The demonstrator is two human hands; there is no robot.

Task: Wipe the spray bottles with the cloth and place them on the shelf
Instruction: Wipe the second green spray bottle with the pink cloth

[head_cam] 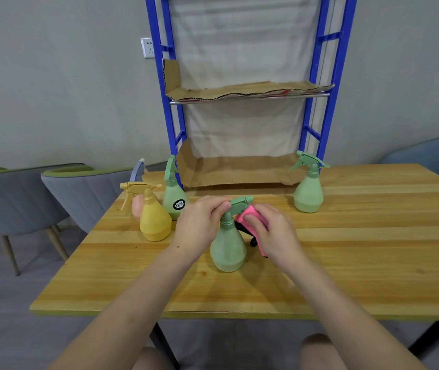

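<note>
Cropped knees (320,351); pink cloth (249,211) half hidden under right hand (274,236), beside green bottle (227,249).

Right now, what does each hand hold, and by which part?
Left hand pinches the nearest green spray bottle at its trigger head; right hand grips the pink cloth.

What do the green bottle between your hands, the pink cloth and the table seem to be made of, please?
The green bottle looks like matte plastic: even colour, dull sheen, moulded trigger. The pink cloth seems soft fabric, perhaps microfibre; it bunches under the right hand. The table appears to be lightly glossy wood or wood-look laminate: grain in plank strips.
</note>
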